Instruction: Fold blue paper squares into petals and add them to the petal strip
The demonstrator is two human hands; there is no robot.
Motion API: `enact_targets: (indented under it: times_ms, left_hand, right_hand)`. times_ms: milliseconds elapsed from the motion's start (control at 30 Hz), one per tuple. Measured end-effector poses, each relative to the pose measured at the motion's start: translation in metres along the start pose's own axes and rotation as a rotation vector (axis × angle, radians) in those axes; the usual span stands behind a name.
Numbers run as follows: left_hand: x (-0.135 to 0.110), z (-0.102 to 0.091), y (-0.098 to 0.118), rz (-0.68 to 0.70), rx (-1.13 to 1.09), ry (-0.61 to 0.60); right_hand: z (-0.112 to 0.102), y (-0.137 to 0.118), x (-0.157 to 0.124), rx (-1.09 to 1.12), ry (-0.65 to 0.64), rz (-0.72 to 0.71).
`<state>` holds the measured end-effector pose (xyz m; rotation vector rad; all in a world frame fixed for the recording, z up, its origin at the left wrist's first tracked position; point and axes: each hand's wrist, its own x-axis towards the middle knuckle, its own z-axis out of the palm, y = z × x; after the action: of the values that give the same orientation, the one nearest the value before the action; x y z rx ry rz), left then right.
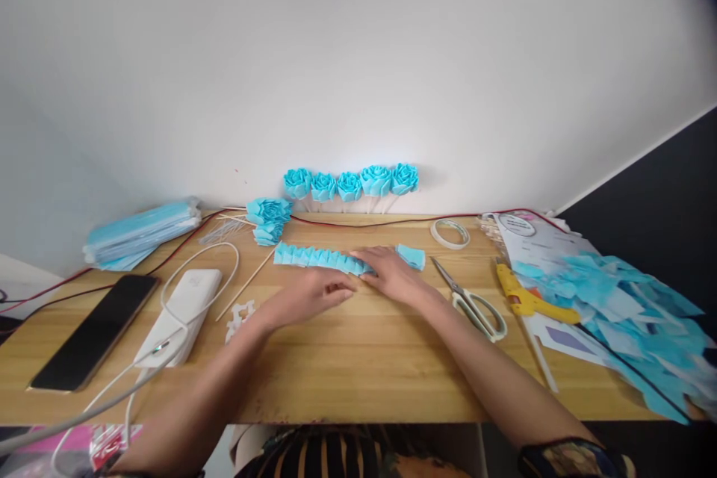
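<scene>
Light wooden table nearest. Black flat phone and white power bank at left. Left hand curled, fingertips at near edge of long blue folded paper strip; pinching or only touching, cannot tell. Right hand spread flat, pressing strip's right part. White-handled scissors near, on right. Five blue paper roses far back by wall.

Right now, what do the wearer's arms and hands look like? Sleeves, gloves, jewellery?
The left hand and right hand are bare, with no gloves and no rings or watch visible. Both forearms are uncovered. A dark patterned sleeve shows on the right arm at the bottom edge of the frame. The left arm is cut off there, so I can't tell what it wears. There are no markings on either arm.
</scene>
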<state>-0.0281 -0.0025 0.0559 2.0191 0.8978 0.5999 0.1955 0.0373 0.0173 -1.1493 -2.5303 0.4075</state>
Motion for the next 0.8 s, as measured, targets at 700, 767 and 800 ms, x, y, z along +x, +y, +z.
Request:
enact_targets:
  times_ms: [700,767,800]
  left_hand:
    - [-0.065,-0.052,-0.05,-0.578,0.906,0.145]
    - [-0.061,-0.051,-0.052,-0.595,0.92,0.168]
    - [-0.059,-0.051,-0.052,-0.606,0.923,0.178]
  right_hand:
    - [0.014,0.006,-0.006,0.026,0.077,0.025]
    - [0.015,0.006,-0.007,0.02,0.086,0.027]
    - [0.015,0.006,-0.008,0.016,0.089,0.028]
